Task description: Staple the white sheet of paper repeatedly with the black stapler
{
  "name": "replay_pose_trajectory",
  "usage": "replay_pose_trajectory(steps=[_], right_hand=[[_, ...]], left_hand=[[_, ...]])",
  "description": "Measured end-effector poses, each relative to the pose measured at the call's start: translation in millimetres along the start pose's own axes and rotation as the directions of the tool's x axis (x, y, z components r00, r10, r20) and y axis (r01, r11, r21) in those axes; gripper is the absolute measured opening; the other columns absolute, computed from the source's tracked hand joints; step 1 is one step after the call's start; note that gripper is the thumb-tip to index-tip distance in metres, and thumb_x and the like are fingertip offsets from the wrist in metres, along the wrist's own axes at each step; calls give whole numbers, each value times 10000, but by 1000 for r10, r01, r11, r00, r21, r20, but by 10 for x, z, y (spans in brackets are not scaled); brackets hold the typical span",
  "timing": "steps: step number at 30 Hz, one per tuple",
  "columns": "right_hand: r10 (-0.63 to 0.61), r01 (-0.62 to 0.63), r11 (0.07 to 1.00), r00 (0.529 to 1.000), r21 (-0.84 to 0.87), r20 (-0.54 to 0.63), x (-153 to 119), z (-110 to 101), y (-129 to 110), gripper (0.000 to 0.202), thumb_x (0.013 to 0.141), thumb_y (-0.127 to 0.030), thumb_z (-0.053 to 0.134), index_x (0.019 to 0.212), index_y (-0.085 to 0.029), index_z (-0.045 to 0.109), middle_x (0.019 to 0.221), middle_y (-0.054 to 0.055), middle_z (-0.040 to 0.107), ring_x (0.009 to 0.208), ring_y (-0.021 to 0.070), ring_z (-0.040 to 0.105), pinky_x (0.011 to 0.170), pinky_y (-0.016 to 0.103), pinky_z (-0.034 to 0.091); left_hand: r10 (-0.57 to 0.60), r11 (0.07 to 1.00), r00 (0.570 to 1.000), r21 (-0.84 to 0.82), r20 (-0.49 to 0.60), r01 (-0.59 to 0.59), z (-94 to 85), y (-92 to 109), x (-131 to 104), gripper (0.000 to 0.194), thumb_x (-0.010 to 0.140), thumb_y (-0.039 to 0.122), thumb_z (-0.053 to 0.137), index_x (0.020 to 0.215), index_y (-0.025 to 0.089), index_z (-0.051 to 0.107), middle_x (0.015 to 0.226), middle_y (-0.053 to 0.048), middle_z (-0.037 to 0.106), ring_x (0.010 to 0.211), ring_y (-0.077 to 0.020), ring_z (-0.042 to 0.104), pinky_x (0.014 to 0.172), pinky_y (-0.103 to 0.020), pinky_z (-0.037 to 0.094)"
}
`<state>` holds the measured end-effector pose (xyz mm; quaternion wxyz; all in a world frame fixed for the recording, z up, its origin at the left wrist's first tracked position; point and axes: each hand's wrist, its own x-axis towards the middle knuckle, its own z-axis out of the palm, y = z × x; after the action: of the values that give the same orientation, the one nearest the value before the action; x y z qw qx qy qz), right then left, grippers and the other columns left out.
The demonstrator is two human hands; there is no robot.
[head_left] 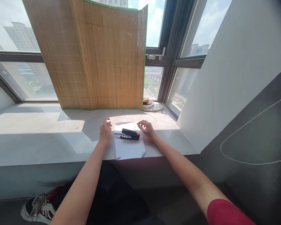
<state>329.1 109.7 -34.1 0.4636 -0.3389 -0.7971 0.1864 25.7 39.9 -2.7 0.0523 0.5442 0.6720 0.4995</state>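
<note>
A black stapler (130, 134) with an orange patch at its right end lies on white paper (129, 150), and a thin metal piece sticks out from its left end. My left hand (105, 128) rests just left of the paper, fingers loosely bent and apart, with nothing visible in it. At the paper's upper right edge is my right hand (147, 128), its fingers loosely curved and slightly apart, close to the stapler but not on it. Small dark specks show on the paper near the right fingertips; they are too small to make out.
The pale windowsill (61, 147) ends in a front edge near me. A bamboo mat (110, 59) with green trim leans against the window behind. Stacked plates (152, 106) stand in the back right corner. A beaded cord (234, 134) hangs at the right.
</note>
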Motion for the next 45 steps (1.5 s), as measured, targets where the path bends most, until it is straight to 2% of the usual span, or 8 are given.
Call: replay_pose_trajectory(steps=[4, 7, 12, 17, 21, 28, 38, 45], right_hand=[[-240, 229, 970, 943, 75, 231, -94, 227, -309, 324, 1003, -409, 729, 1280, -241, 732, 1162, 103, 772, 1049, 271, 684, 898, 409, 572], [-263, 286, 958, 908, -22, 327, -130, 279, -338, 445, 959, -352, 787, 1375, -237, 677, 1218, 124, 758, 1103, 294, 676, 976, 442, 562], [-200, 225, 974, 928, -42, 314, -150, 315, -211, 420, 966, -303, 748, 1375, -245, 671, 1225, 108, 760, 1102, 277, 700, 958, 404, 566], [-206, 215, 977, 935, 1, 289, -144, 322, -170, 363, 947, -330, 747, 1296, -237, 705, 1143, 84, 768, 1021, 258, 705, 897, 372, 549], [-206, 207, 978, 934, 27, 291, -134, 304, -207, 312, 928, -306, 745, 1233, -242, 720, 1109, 68, 772, 1004, 257, 700, 894, 362, 536], [-185, 189, 982, 929, 20, 322, -112, 254, -276, 265, 919, -287, 740, 1178, -238, 716, 1060, 59, 757, 975, 245, 671, 857, 340, 514], [-215, 205, 977, 923, 65, 319, -95, 216, -319, 237, 924, -313, 731, 1142, -222, 705, 1054, 73, 757, 940, 247, 673, 832, 348, 513], [-197, 189, 980, 922, 55, 333, -97, 207, -335, 245, 918, -283, 742, 1155, -224, 719, 1079, 71, 768, 960, 245, 681, 845, 345, 521]], left_hand=[[8, 991, 1000, -132, 26, -4, 4, 188, -113, 232, 1021, 283, 468, 962, 233, 687, 761, -30, 702, 733, -211, 683, 737, -316, 522], [40, 998, 994, -55, 104, -35, -25, 249, -114, 145, 958, 278, 577, 928, 221, 707, 798, -44, 743, 748, -225, 704, 813, -353, 550], [204, 979, 935, -78, 289, -190, -115, 295, -77, 182, 949, 246, 625, 1092, 219, 734, 916, -48, 798, 806, -222, 749, 827, -348, 573], [271, 961, 898, -37, 347, -275, -165, 226, -130, 41, 915, 228, 726, 949, 229, 750, 1000, -61, 824, 980, -261, 758, 926, -388, 577], [308, 943, 860, -12, 406, -332, -96, 162, -173, 112, 861, 164, 766, 923, 252, 800, 1059, -59, 837, 1088, -293, 743, 1023, -447, 568], [236, 968, 846, -40, 479, -248, 18, 129, -193, 68, 820, 256, 814, 873, 253, 856, 951, -60, 851, 951, -296, 769, 925, -429, 593], [224, 975, 820, -123, 526, -187, -2, 74, -238, 193, 815, 373, 761, 892, 244, 882, 926, -54, 860, 886, -287, 781, 884, -407, 585], [144, 990, 839, -68, 524, -127, -73, 33, -256, 244, 786, 375, 808, 976, 258, 906, 951, -55, 867, 914, -303, 793, 822, -388, 596]])
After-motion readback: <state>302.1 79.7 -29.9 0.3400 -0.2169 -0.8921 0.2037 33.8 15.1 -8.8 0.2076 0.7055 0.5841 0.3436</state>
